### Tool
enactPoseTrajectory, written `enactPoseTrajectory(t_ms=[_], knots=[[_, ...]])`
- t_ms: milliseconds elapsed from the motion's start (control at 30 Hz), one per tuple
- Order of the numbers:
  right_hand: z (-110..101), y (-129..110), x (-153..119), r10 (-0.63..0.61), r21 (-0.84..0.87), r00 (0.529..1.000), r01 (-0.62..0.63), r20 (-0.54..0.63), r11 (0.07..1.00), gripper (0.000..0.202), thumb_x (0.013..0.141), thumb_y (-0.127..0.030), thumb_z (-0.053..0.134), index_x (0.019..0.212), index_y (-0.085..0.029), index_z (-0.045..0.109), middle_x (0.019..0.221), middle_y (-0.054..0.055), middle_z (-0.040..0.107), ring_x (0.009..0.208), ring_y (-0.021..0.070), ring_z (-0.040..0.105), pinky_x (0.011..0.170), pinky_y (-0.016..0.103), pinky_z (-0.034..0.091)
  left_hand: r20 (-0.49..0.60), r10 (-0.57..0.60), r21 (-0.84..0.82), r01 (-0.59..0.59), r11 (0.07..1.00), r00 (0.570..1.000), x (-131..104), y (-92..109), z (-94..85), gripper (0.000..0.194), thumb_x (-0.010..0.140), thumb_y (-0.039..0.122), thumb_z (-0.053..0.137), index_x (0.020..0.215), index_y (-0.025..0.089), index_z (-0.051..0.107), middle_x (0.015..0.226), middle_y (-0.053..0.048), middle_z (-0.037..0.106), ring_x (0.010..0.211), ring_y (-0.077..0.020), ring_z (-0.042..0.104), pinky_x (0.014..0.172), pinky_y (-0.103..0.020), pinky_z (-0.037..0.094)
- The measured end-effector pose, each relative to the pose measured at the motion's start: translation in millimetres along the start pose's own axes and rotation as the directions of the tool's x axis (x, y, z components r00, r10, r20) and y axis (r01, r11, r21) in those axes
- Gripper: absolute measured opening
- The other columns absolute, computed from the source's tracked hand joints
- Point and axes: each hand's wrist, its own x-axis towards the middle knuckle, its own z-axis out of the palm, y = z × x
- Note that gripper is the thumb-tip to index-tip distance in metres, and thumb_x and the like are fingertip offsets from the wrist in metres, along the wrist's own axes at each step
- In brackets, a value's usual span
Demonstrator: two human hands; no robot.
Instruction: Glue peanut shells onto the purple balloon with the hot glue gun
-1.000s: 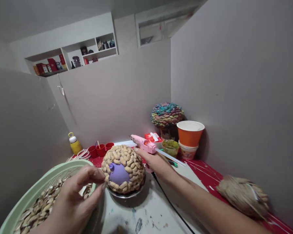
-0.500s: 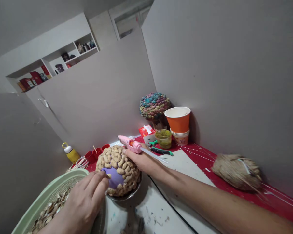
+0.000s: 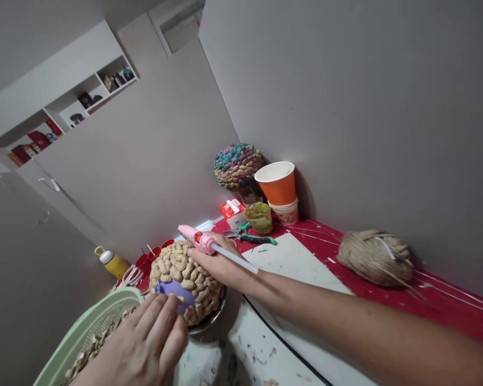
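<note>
A ball covered in peanut shells sits in a metal bowl, a bare purple balloon patch showing on its near left side. My right hand is wrapped round a pink hot glue gun at the ball's far right. A clear glue stick sticks out of the gun's back, and its nozzle points away to the left. At the purple patch, the closed fingers of my left hand pinch a small pale peanut shell; my fingers hide part of it.
A green basket of shells stands at lower left. Behind are red cups, a yellow bottle, pliers, a colourful shell tree and an orange cup. Twine lies right; a black cord crosses the board.
The whole view has shifted, so things sit further left. My left hand has moved slightly across the purple patch with the shell. The glue gun stays in my right hand.
</note>
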Motion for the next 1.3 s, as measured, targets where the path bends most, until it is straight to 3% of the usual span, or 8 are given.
enactPoseTrajectory(t_ms=[133,400,600,1000,1300], knots=[[-0.8,-1.7,0.0,-0.014,-0.020,1.000,0.014,0.011,1.000,0.024,0.071,-0.019,0.053,0.058,-0.021,0.033,0.058,-0.005,0.037,0.056,0.0112,0.035,0.051,0.024,0.028,0.076,0.074,0.042,-0.077,0.996,0.994,4.0,-6.1,-0.4,0.036,0.085,-0.002,0.037,0.098,0.015,0.066,0.095,-0.012,0.077,0.088,-0.0242,0.072,0.086,-0.035,0.055],[-1.7,-4.3,-0.6,-0.040,-0.043,0.999,0.040,-0.001,0.998,0.026,0.072,-0.013,0.055,0.058,-0.020,0.034,0.059,-0.006,0.037,0.056,0.0106,0.034,0.052,0.024,0.025,0.145,0.182,0.043,-0.190,0.981,0.972,14.7,-12.1,2.3,0.038,0.083,-0.003,0.035,0.097,0.014,0.066,0.092,-0.012,0.076,0.086,-0.0251,0.071,0.084,-0.037,0.055],[-1.2,-1.7,0.8,-0.065,-0.042,0.998,0.065,0.007,0.997,0.028,0.075,-0.013,0.059,0.060,-0.020,0.036,0.062,-0.006,0.041,0.060,0.0112,0.039,0.057,0.023,0.031,0.196,0.159,0.032,-0.168,0.985,0.968,8.2,-9.9,13.4,0.020,0.088,0.009,0.046,0.100,0.013,0.063,0.098,-0.011,0.074,0.093,-0.0274,0.067,0.090,-0.044,0.050],[0.7,1.5,0.5,-0.087,-0.076,0.996,0.087,-0.005,0.993,0.031,0.077,-0.013,0.062,0.061,-0.021,0.037,0.064,-0.004,0.046,0.063,0.0125,0.044,0.061,0.024,0.035,0.149,0.188,-0.079,-0.178,0.981,0.971,9.5,-14.2,12.0,0.031,0.094,0.007,0.036,0.100,0.013,0.065,0.102,-0.008,0.073,0.097,-0.0262,0.064,0.103,-0.046,0.036],[0.9,3.6,0.8,-0.114,-0.097,0.993,0.112,-0.016,0.989,0.030,0.075,-0.012,0.058,0.058,-0.022,0.035,0.063,-0.003,0.043,0.062,0.0139,0.042,0.061,0.026,0.033,0.087,0.194,-0.044,-0.190,0.981,0.977,-3.6,-15.9,20.3,0.028,0.091,0.004,0.043,0.106,0.006,0.066,0.108,-0.016,0.071,0.104,-0.0307,0.065,0.095,-0.047,0.045]])
